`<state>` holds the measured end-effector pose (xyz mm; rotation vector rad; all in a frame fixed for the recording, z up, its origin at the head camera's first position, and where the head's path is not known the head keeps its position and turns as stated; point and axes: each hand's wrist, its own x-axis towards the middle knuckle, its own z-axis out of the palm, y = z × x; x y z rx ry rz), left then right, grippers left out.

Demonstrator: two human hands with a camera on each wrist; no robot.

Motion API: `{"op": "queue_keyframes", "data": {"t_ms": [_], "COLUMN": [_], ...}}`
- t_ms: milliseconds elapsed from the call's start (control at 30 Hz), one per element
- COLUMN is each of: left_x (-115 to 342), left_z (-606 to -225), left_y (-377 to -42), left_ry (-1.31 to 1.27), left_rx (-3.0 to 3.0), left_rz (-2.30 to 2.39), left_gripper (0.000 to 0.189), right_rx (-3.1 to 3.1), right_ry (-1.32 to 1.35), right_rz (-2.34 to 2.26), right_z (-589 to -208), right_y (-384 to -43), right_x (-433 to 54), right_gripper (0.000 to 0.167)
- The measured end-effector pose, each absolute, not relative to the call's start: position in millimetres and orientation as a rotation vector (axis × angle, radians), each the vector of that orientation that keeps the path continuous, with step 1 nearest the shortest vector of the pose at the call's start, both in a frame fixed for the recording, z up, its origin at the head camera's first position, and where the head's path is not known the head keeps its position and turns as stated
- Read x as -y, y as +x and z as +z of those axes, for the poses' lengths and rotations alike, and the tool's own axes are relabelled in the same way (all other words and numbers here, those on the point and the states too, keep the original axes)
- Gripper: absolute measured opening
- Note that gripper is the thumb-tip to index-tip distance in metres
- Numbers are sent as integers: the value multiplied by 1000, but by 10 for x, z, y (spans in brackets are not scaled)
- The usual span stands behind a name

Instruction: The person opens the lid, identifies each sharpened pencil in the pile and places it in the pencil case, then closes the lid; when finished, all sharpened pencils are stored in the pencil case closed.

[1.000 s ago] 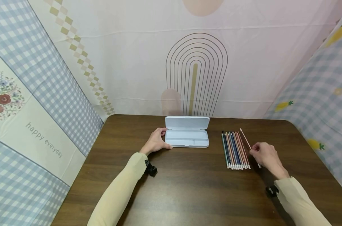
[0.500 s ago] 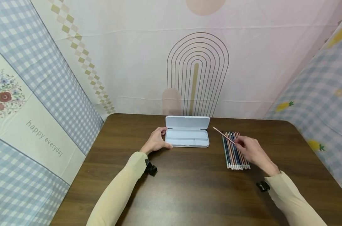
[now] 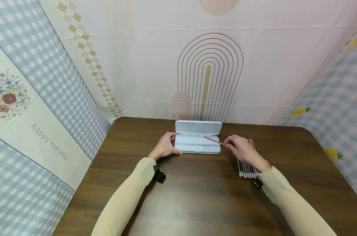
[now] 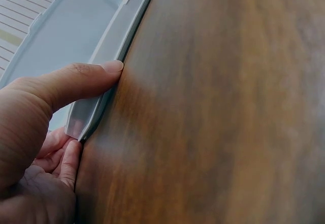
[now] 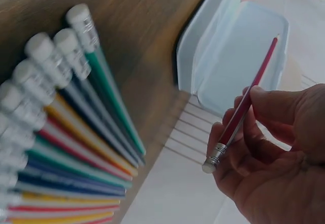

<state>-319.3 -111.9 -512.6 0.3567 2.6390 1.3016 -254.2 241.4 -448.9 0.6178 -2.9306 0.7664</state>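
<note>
A pale blue pencil case (image 3: 190, 139) lies with its lid raised near the table's far edge. My left hand (image 3: 163, 146) grips its left end, the thumb along the front edge and the other fingers round the back corner, as the left wrist view shows. Between thumb and fingers my right hand (image 3: 240, 149) pinches a red pencil (image 5: 250, 102), whose white eraser end points back toward the palm. In the head view the pencil's sharpened tip overlaps the case's inside. Below the right hand lies a row of pencils (image 3: 247, 170) with white erasers, partly hidden by the hand.
The brown wooden table (image 3: 196, 196) ends at a patterned cloth backdrop (image 3: 143, 65). Checked cloth hangs at the left and right. The case's lid (image 3: 198, 127) stands up at its back. Low dividers (image 3: 206, 147) split its inside.
My right hand has lifted the red pencil from right of the row and carried it left over the other pencils to the case. My left hand keeps its grip on the case.
</note>
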Motion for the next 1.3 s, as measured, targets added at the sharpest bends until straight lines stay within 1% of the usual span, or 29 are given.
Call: {"op": "queue_keyframes", "data": {"t_ms": [467,600,733,767,967,1000,1300], "left_x": [1100,1106,1107,1107,1113,1114,1114], "left_z": [-5130,-5126,-5129,-5130,-5148,-5152,-5152], "left_y": [-3188,-3196,-3209,-3211,-3208,-3208,-3205], "left_ry": [361,369,374,372,353,353,360], "left_rx": [-2652,-2650,-2645,-2645,-2649,-2650,-2649], "left_rz": [1298,1306,1299,1298,1297,1295,1295], "left_gripper": [98,99,99,99,99,99,99], "right_rx": [2860,2857,2827,2797,2797,2832,2956], "right_ry": [768,797,842,885,933,900,930], "right_rz": [650,643,662,687,680,649,602], "right_z": [-4697,-4735,-4777,-4893,-4914,-4812,-4790], "right_y": [-2845,-2928,-2990,-3082,-3147,-3081,-3211], "right_x": [-2004,-1927,-1882,-1916,-1825,-1762,-1649], "right_gripper": [8,10,9,11,10,6,9]}}
